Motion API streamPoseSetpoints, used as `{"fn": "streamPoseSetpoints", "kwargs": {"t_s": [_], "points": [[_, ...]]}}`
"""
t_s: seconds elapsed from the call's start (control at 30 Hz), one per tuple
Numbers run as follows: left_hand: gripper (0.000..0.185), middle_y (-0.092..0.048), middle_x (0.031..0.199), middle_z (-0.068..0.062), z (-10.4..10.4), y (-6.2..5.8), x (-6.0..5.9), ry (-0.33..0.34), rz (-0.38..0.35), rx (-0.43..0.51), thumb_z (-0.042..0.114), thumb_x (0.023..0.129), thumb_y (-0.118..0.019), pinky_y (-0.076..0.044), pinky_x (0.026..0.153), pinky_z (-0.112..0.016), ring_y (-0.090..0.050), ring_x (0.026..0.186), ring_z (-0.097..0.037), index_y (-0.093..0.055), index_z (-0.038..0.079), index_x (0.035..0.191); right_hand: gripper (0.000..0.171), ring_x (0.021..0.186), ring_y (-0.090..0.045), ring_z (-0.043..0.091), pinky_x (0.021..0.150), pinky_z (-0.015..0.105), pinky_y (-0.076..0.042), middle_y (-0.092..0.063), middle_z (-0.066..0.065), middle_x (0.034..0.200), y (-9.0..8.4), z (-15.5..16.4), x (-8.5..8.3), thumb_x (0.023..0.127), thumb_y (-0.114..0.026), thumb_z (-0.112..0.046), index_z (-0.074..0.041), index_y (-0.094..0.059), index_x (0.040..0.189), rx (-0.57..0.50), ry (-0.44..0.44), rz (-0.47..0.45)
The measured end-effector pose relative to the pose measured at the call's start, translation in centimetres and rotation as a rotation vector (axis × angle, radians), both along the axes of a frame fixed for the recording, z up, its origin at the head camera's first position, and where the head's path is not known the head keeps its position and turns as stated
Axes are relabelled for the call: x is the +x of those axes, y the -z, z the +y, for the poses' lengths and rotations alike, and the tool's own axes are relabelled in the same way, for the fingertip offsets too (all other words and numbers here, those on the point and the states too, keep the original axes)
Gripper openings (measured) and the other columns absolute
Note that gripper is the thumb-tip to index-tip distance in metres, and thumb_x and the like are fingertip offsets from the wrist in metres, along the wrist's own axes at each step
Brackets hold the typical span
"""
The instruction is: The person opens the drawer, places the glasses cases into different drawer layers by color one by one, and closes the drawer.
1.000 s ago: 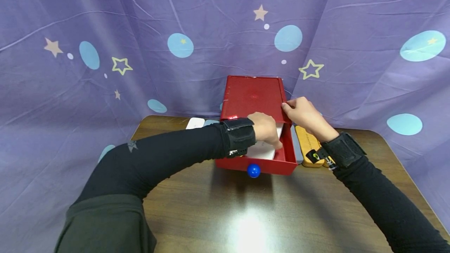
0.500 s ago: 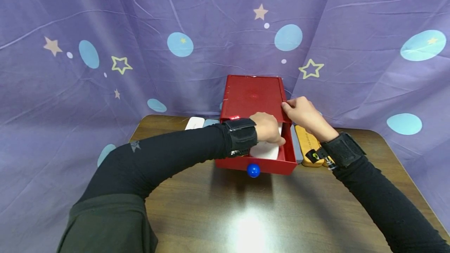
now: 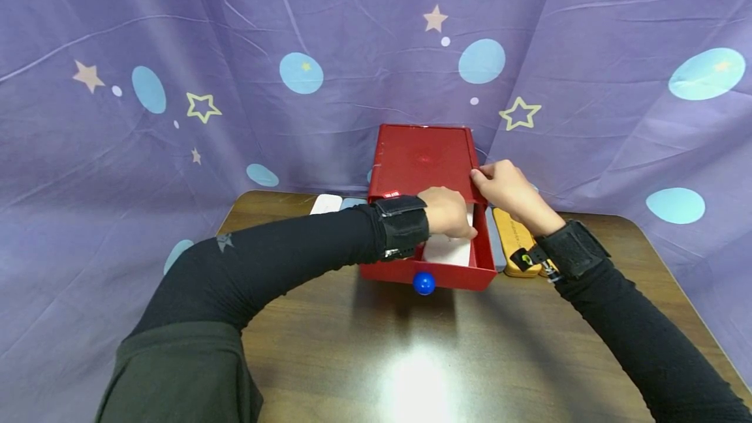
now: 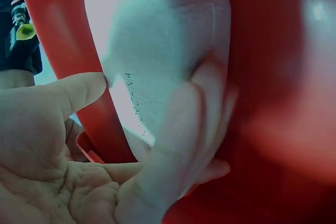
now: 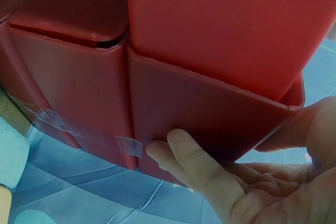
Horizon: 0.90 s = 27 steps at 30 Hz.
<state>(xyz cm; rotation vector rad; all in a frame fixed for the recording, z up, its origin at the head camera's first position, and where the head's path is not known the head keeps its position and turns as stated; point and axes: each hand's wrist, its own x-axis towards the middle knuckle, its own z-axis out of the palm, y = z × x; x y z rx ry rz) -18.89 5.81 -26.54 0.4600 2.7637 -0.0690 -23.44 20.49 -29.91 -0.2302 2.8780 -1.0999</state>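
Note:
A red box with a pulled-out drawer [image 3: 382,272] stands on the table, a blue ball knob [image 3: 424,283] on the drawer's front. Inside the drawer lies a white rounded case [image 3: 449,251] with small dark lettering. My left hand [image 3: 451,212] reaches in and grips this case; in the left wrist view its thumb is at one side and its fingers [image 4: 181,124] at the other. My right hand [image 3: 510,189] holds the right edge of the red box body [image 3: 424,158]. In the right wrist view, its fingers [image 5: 197,163] lie along the red wall.
To the right of the box stand a grey-blue case [image 3: 495,240] and a yellow case [image 3: 515,240]. Another white case [image 3: 326,203] and a light blue one [image 3: 353,202] show at its left. A purple curtain [image 3: 329,31] hangs behind the wooden table [image 3: 329,338].
The white case has shifted to the right within the drawer, with my left hand moving slightly that way. My right hand keeps its hold on the box.

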Motion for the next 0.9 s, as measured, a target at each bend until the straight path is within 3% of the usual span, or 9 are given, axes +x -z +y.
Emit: {"fn": "streamPoseSetpoints", "kwargs": {"t_s": [0.1, 0.23, 0.4, 0.67, 0.9], "points": [[0.046, -0.067, 0.125, 0.006, 0.0, -0.3, -0.1, 0.022, 0.002, -0.029, 0.056, 0.095, -0.061, -0.051, 0.092, -0.023, -0.061, 0.110, -0.010, -0.070, 0.020, 0.124, 0.038, 0.057, -0.047, 0.010, 0.052, 0.025, -0.041, -0.047, -0.004, 0.059, 0.0, 0.0, 0.0, 0.106, -0.046, -0.020, 0.005, -0.066, 0.086, 0.003, 0.002, 0.000], [0.047, -0.062, 0.136, 0.010, 0.4, -1.3, -0.1, 0.022, -0.019, -0.145, 0.055, 0.095, -0.060, -0.049, 0.096, -0.024, -0.057, 0.119, -0.007, -0.065, 0.027, 0.133, 0.039, 0.057, -0.048, 0.011, 0.052, 0.025, -0.042, -0.047, -0.003, 0.059, 0.0, 0.0, 0.0, 0.107, -0.045, -0.021, 0.005, -0.065, 0.087, -0.003, 0.000, -0.017], [0.046, -0.059, 0.136, 0.015, 0.6, -3.1, 0.2, 0.026, -0.027, -0.269, 0.056, 0.095, -0.058, -0.048, 0.093, -0.025, -0.054, 0.119, -0.004, -0.062, 0.033, 0.135, 0.039, 0.056, -0.048, 0.013, 0.051, 0.025, -0.042, -0.046, -0.002, 0.059, 0.0, 0.0, 0.0, 0.107, -0.046, -0.022, 0.005, -0.065, 0.087, -0.004, 0.005, -0.021], [0.047, -0.062, 0.126, 0.012, -1.1, -5.3, 1.5, 0.059, -0.028, -0.238, 0.058, 0.095, -0.058, -0.048, 0.095, -0.030, -0.055, 0.115, -0.009, -0.063, 0.029, 0.130, 0.040, 0.055, -0.048, 0.012, 0.051, 0.026, -0.041, -0.045, -0.005, 0.055, 0.0, -0.1, 0.1, 0.107, -0.046, -0.022, 0.003, -0.065, 0.082, 0.000, 0.006, -0.024], [0.047, -0.065, 0.113, 0.008, -3.3, -6.0, 1.8, 0.086, -0.013, -0.155, 0.057, 0.093, -0.061, -0.049, 0.095, -0.034, -0.058, 0.108, -0.012, -0.064, 0.024, 0.126, 0.040, 0.058, -0.053, 0.012, 0.053, 0.026, -0.044, -0.054, -0.001, 0.062, -0.3, -0.1, 0.1, 0.107, -0.045, -0.023, 0.008, -0.069, 0.097, 0.000, 0.007, -0.036]]}}
